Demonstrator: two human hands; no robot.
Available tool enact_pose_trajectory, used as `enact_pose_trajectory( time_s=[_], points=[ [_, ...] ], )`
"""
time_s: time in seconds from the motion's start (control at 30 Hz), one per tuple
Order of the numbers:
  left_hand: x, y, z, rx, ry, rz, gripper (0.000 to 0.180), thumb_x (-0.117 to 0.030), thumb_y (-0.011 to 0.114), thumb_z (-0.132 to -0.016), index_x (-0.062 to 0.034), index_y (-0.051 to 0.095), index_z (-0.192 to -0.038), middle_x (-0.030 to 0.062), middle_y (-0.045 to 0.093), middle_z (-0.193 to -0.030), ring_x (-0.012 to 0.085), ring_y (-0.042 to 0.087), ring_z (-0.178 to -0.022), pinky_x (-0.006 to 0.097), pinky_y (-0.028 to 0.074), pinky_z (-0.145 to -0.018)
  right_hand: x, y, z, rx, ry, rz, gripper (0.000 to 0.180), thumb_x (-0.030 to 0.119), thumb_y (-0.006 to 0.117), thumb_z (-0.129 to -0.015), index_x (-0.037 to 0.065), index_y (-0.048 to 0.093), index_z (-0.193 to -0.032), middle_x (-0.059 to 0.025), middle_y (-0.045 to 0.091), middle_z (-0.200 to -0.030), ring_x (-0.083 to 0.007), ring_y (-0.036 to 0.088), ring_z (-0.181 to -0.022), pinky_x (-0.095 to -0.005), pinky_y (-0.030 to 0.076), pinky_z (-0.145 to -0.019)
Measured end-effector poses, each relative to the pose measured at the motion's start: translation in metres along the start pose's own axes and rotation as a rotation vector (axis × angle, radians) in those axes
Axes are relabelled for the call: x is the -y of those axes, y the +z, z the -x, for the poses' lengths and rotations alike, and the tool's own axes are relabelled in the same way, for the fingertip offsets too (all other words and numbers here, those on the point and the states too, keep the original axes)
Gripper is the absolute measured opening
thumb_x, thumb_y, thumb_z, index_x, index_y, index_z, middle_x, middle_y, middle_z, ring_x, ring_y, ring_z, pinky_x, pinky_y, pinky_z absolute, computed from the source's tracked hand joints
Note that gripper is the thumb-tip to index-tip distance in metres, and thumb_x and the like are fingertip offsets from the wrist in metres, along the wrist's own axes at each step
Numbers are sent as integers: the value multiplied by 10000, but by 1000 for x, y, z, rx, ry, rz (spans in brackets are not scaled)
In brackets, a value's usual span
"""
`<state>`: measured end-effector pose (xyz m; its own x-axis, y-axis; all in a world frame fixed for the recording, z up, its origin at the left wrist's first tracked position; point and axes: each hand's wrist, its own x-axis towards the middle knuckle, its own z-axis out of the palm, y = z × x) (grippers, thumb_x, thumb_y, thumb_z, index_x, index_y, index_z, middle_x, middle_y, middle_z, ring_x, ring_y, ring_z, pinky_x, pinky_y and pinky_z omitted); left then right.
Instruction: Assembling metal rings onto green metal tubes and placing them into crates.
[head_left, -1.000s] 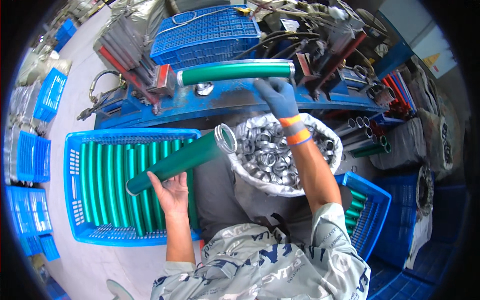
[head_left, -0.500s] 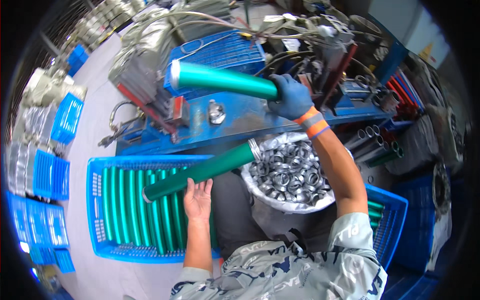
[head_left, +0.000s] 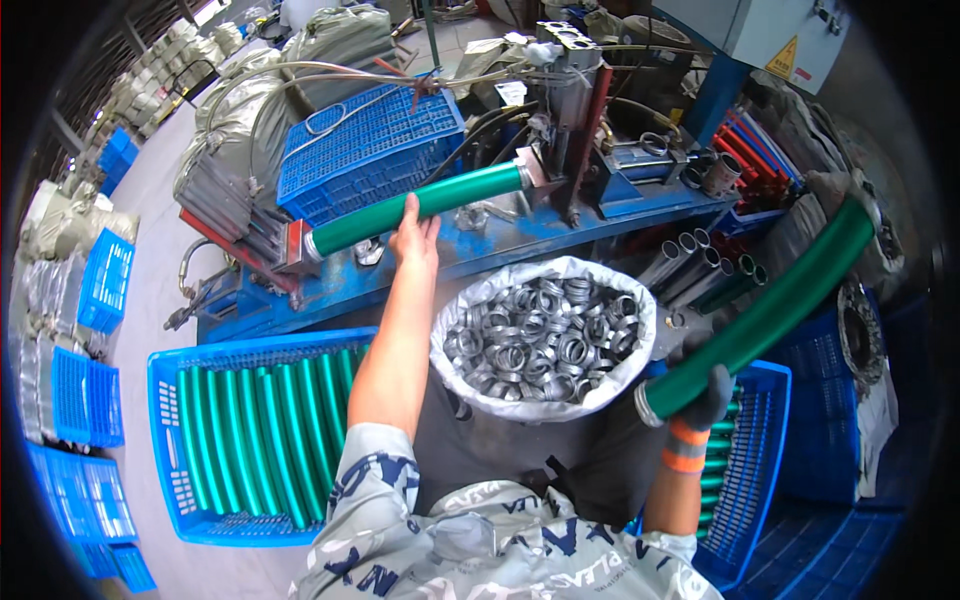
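Note:
A long green tube (head_left: 450, 196) with metal rings at its ends lies between the two red-edged end blocks of a blue bench machine. My bare left hand (head_left: 412, 240) holds it from below near its middle, thumb on the near side. To the right, my right hand (head_left: 705, 398), in a dark glove with an orange cuff, grips a second green tube (head_left: 785, 310) near its lower end. That tube slants up to the right, with a silver ring at each end. A white-lined tub (head_left: 445, 375) full of metal rings (head_left: 550, 340) stands between my arms.
A blue crate (head_left: 160, 440) of green tubes stands at the left; another crate (head_left: 765, 470) with tubes is at the right, below my right hand. Bare metal tubes (head_left: 690, 260) lie beyond the ring tub. Behind the bench sits an upturned blue crate (head_left: 370, 145).
My left hand has moved its tube up from above the left crate into the bench machine. My right hand has carried its tube from over the bench down to the right.

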<state>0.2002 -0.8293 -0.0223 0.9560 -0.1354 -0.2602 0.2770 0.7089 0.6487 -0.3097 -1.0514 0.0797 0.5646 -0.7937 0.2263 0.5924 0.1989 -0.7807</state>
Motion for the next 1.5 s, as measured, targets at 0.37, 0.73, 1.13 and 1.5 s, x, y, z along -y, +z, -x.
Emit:
enact_pose_trajectory(
  time_s=[0.37,0.73,1.13,1.5],
  points=[
    [25,-14,-31,-158,-61,-117,729,-333,955,-990,87,623,-1484,275,706,-1458,482,714,-1364,640,586,-1184,21,-23,60,-83,63,29,935,392,827,-928,-26,427,-1662,-193,701,-1125,-282,709,-927,-380,620,-770],
    [22,-28,-38,-36,-73,1,625,-280,884,-1054,-1,614,-1545,205,673,-1533,420,657,-1444,653,488,-1257,-2,-34,77,33,135,-43,878,437,722,-1035,16,386,-1728,-162,678,-1197,-266,665,-1007,-385,589,-855],
    [44,-39,-32,-34,-117,-131,729,-375,848,-1080,73,556,-1575,288,641,-1563,489,582,-1537,654,466,-1283,96,-201,152,-510,85,456,417,369,639,-1166,21,705,-1387,-157,789,-1179,-252,783,-935,-388,655,-820],
    [27,-117,-28,307,-211,-330,810,-368,728,-1159,171,381,-1656,295,542,-1710,401,546,-1599,522,461,-1332,151,-486,474,-1224,662,1271,626,289,939,-931,-37,720,-1418,-205,846,-1197,-315,823,-1019,-463,659,-906]
  ],
)
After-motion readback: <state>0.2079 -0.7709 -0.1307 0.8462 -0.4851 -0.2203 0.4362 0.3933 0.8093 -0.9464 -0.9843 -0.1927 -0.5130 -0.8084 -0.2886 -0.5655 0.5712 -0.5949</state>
